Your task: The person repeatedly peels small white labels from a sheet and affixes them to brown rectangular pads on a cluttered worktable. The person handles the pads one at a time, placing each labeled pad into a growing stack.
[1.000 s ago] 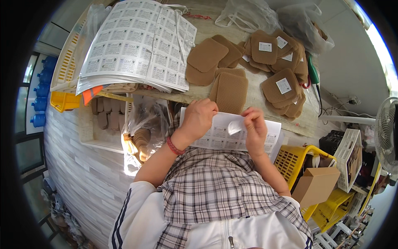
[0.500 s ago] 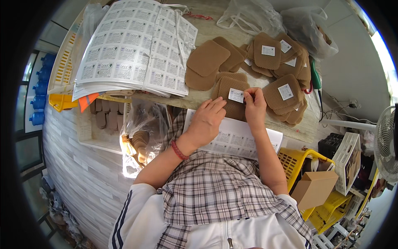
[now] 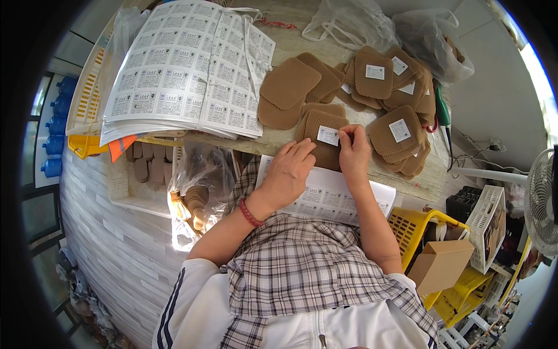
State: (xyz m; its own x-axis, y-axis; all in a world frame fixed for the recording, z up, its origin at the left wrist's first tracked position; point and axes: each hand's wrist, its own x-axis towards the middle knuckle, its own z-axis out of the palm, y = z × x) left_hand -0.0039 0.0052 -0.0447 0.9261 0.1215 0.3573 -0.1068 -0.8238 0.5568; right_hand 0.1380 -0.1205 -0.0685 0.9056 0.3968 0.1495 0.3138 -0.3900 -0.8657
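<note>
A brown textured pad [image 3: 318, 121] lies at the table's near edge, on top of similar pads. A small white printed label [image 3: 328, 135] is on it, its right edge at the fingertips of my right hand [image 3: 354, 152]. That hand is closed in a pinch at this edge. My left hand [image 3: 290, 168] has its fingers stretched out, the tips resting at the pad's left side. Under both wrists a white label sheet [image 3: 325, 195] lies across my lap, partly covered by my arms.
A thick stack of label sheets [image 3: 168, 64] sits at the table's left. Unlabelled brown pads [image 3: 290, 81] lie beside it. Labelled pads [image 3: 400, 131] are piled to the right, near a green-handled tool [image 3: 443, 107]. Plastic bags [image 3: 354, 23] lie behind; a yellow basket [image 3: 407, 227] stands lower right.
The label and pad sit slightly further left in the picture. My right hand has shifted a little left and down, still pinched at the label's edge. My left hand has hardly moved.
</note>
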